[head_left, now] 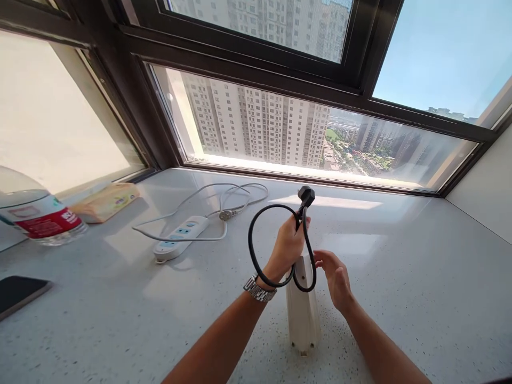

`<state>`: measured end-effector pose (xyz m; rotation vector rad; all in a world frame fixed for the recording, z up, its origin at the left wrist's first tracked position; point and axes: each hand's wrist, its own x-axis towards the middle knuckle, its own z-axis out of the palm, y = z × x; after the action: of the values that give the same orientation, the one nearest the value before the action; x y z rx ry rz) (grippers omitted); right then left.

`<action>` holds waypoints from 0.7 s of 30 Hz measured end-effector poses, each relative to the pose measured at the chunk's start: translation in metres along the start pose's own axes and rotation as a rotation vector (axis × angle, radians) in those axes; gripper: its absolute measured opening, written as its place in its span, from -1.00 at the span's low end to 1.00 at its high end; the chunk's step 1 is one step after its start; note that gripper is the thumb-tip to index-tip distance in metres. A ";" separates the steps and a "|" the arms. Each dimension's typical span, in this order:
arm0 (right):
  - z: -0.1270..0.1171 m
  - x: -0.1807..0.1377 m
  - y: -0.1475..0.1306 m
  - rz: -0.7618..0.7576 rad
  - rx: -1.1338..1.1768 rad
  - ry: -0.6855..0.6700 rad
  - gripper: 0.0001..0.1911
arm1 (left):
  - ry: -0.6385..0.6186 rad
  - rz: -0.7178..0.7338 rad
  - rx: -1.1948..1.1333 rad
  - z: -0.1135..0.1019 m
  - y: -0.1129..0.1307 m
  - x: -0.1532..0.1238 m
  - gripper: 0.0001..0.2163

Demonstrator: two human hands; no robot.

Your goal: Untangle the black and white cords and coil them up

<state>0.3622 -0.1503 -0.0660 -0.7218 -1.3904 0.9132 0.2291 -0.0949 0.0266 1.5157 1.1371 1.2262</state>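
Observation:
My left hand (288, 246), with a metal watch (259, 289) on the wrist, is closed round a black power cord (251, 239) just below its plug (306, 195). The cord loops to both sides of that hand. Below it stretches a cream-coloured power strip (303, 314), its near end toward me and its far end partly hidden by my hand and the cord. Beside the strip's far end, on the right, my right hand (335, 277) has its fingers extended. Whether its fingertips touch the strip or the cord, I cannot tell.
A white power strip (182, 234) lies to the left with its grey cord (180, 202) in loose coils and a plug (225, 215). Farther left are a tissue pack (106, 202), a large bottle (44, 213) and a phone (20, 293). Windows (256, 117) border the speckled counter (120, 330).

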 end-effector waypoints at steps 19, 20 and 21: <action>0.007 0.008 -0.017 0.428 0.669 0.054 -0.74 | -0.100 0.007 0.944 0.008 -0.036 0.003 -0.85; 0.006 0.009 -0.018 0.432 0.672 0.074 -0.75 | -0.105 0.000 0.848 0.007 -0.038 0.005 -0.87; 0.004 0.011 -0.018 0.431 0.667 0.100 -0.76 | -0.114 -0.013 0.714 0.007 -0.039 0.006 -0.89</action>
<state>0.3596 -0.1500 -0.0446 -0.5401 -0.7638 1.5554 0.2313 -0.0806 -0.0111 2.0545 1.5996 0.7305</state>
